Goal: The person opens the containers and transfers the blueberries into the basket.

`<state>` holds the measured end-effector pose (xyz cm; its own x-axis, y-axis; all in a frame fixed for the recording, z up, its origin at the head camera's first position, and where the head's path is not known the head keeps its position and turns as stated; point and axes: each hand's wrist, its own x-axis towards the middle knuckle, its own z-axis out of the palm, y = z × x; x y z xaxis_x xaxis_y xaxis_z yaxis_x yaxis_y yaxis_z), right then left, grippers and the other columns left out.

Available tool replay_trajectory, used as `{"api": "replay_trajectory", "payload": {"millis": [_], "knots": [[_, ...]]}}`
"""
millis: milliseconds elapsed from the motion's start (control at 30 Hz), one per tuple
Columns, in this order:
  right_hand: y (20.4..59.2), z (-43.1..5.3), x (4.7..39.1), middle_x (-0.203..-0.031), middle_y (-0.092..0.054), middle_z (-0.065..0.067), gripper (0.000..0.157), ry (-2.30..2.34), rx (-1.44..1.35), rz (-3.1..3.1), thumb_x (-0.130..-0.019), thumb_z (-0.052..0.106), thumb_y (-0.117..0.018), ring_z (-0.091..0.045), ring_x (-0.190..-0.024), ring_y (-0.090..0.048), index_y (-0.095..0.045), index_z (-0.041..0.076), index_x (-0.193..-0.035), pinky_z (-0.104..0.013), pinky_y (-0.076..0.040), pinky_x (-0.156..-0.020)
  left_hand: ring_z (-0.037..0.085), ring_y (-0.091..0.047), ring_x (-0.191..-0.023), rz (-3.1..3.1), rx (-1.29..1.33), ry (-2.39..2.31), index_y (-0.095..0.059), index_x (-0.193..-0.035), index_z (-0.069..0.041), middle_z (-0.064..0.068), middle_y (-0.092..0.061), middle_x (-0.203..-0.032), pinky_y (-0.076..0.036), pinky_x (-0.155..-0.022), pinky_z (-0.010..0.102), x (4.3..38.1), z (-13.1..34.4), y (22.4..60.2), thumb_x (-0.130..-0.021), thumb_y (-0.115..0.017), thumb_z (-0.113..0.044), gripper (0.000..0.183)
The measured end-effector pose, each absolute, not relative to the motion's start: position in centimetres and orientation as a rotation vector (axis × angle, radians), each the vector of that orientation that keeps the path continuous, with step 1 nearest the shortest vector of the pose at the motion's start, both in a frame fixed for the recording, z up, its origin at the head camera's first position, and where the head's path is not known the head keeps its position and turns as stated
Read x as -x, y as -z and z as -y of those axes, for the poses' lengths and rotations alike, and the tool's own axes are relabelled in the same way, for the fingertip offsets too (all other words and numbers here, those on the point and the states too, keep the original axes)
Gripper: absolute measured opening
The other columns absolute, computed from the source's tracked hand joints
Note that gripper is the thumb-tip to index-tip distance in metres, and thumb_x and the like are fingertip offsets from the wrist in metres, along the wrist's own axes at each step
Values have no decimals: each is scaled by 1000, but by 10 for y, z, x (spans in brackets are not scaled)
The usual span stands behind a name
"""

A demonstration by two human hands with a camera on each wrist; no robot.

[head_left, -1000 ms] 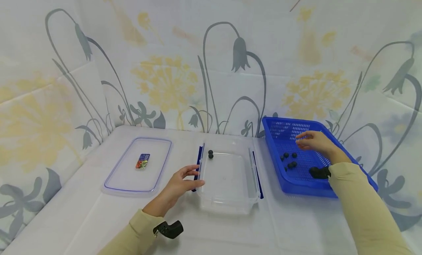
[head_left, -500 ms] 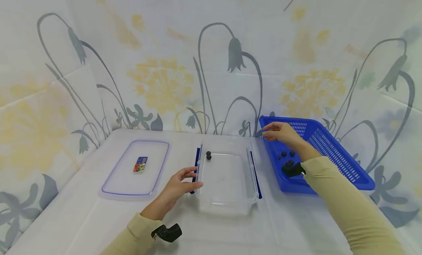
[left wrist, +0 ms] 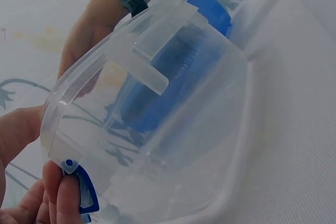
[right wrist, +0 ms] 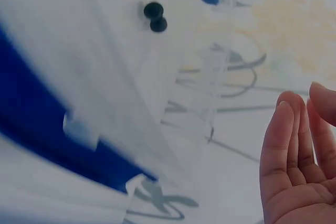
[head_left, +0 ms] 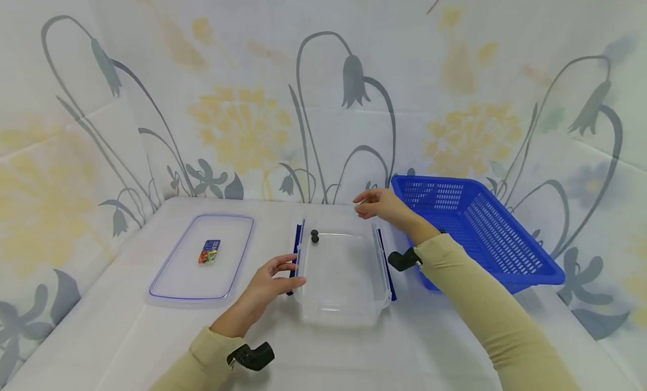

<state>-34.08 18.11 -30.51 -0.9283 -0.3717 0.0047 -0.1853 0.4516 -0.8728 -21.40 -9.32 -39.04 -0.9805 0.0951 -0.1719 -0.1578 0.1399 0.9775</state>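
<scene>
Clear container (head_left: 343,273) between both hands.

Bright, even, diffuse light throughout; source not visible. Soft, faint shadows under the clear container (head_left: 343,278) and blue basket (head_left: 475,228). Mild wide-angle bowing at head-view edges. Left wrist view sharp up close, slightly washed out. Right wrist view motion-blurred, right hand (right wrist: 299,156) sharper, bluish cast
</scene>
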Motion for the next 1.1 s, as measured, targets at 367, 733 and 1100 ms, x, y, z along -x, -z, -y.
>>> {"api": "replay_trajectory", "payload": {"millis": [367, 733, 1100], "knots": [[330, -129, 352, -102, -62, -17, 28, 1509, 439, -2432, -87, 9, -64, -24, -87, -62, -59, -1, -112, -40, -46, -89, 22, -55, -90, -2220, 67, -1946, -52, -130, -11, 8, -54, -120, -43, -85, 42, 214, 93, 393, -78, -76, -16, 58], [369, -95, 361, -88, -61, -7, 25, 1242, 475, -2645, -82, 4, -68, -19, -81, -57, -64, -3, -106, -31, -48, -76, 23, -56, -95, -2229, 81, -1927, -51, -131, -13, 7, -54, -120, -40, -89, 48, 216, 91, 394, -80, -75, -16, 56], [407, -92, 380, -92, -60, -7, 30, 873, 703, -2752, -77, 5, -72, -19, -82, -54, -66, 9, -107, -31, -47, -74, 21, -56, -89, -2210, 55, -1967, -52, -130, -12, 7, -55, -117, -42, -85, 42, 215, 94, 394, -80, -74, -14, 54]]}}
